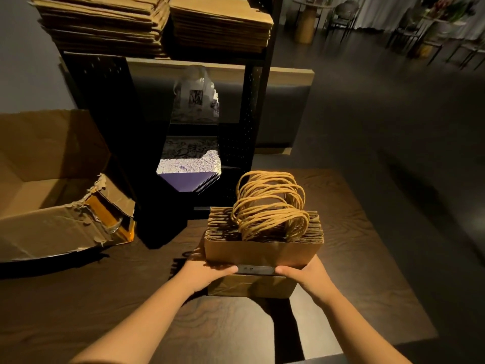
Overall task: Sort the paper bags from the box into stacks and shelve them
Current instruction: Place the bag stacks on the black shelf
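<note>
Paper bags (262,252) between both gripping hands

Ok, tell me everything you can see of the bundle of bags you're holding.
The bundle of brown paper bags stands upright on the dark wooden table, folded flat and packed together, twisted paper-cord handles looping from the top. A dark band crosses its front. The left hand and right hand grip its two sides.
</note>
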Demonstrator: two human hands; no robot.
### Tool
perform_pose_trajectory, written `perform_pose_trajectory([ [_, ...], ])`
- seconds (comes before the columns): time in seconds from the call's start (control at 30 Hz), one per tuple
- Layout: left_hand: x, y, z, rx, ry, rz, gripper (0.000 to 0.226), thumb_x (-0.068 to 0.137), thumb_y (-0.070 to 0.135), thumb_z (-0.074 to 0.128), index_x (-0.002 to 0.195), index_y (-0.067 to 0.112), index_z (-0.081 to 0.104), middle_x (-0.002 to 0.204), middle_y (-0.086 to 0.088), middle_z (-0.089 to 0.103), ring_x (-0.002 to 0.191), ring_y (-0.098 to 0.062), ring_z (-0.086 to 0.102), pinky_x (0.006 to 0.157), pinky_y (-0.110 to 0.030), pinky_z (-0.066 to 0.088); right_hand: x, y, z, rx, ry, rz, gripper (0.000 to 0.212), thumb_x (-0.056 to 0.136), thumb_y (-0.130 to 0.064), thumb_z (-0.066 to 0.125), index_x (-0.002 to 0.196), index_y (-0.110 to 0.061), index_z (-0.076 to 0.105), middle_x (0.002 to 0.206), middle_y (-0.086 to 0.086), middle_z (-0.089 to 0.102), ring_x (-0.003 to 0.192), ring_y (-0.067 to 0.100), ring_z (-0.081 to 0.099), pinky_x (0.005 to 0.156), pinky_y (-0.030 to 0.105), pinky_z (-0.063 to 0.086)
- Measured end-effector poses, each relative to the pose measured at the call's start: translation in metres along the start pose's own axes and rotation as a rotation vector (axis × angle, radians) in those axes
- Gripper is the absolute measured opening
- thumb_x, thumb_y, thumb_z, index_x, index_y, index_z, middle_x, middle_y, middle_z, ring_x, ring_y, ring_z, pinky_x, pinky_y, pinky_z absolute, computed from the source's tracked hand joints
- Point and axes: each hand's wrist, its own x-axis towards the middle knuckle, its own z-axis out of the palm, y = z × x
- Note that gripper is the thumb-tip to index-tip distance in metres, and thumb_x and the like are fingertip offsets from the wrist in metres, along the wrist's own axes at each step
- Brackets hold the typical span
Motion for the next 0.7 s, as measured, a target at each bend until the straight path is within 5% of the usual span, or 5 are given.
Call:
perform_pose_trajectory([
  [0.1,0.004,0.007,0.007,0.148,0.002,-0.146,0.020,0.082,0.020,0.075,0.086,0.016,0.056,0.125,-0.015,0.060,0.123,-0.029,0.054,0.102,-0.032,0.044,0.004,0.005,0.004,0.032,0.063,0.010,0.059,0.066,-0.012,0.084,0.116,-0.020,0.055,0.108,-0.004,0.069,0.105,0.013,0.065,0.073,0.017,0.054],
  [0.2,0.011,-0.001,0.013,0.158,0.121,-0.156,0.028,0.081,0.023,0.078,0.071,0.018,0.052,0.083,-0.005,0.064,0.098,-0.031,0.066,0.083,-0.035,0.052,0.004,0.003,0.005,0.078,0.082,0.029,0.054,0.070,-0.004,0.083,0.113,-0.022,0.056,0.102,-0.008,0.072,0.098,0.007,0.067,0.072,0.017,0.054],
  [0.3,0.000,0.002,0.014,0.185,0.161,-0.140,0.053,0.068,0.049,0.082,0.080,0.007,0.053,0.081,-0.003,0.057,0.075,-0.019,0.058,0.063,-0.029,0.043,-0.004,0.004,0.008,0.115,0.068,0.055,0.054,0.070,-0.005,0.083,0.114,-0.021,0.056,0.103,-0.006,0.073,0.096,0.009,0.069,0.071,0.018,0.054],
  [0.5,-0.029,-0.019,0.014,0.138,0.080,-0.152,0.071,0.068,0.044,0.085,0.123,0.015,0.050,0.117,0.003,0.058,0.111,-0.016,0.057,0.095,-0.034,0.049,-0.037,0.027,0.021,0.206,0.060,0.124,0.064,0.061,-0.014,0.083,0.118,-0.016,0.055,0.106,0.002,0.074,0.097,0.019,0.071,0.071,0.024,0.057],
  [0.7,-0.051,-0.050,0.001,-0.112,0.051,-0.179,0.087,0.061,0.039,0.090,0.135,0.029,0.045,0.122,0.012,0.064,0.115,-0.008,0.059,0.106,-0.042,0.045,-0.041,0.039,0.046,0.166,-0.037,0.218,0.064,0.059,-0.019,0.086,0.116,-0.014,0.057,0.106,0.007,0.074,0.098,0.025,0.071,0.091,0.049,0.053],
])
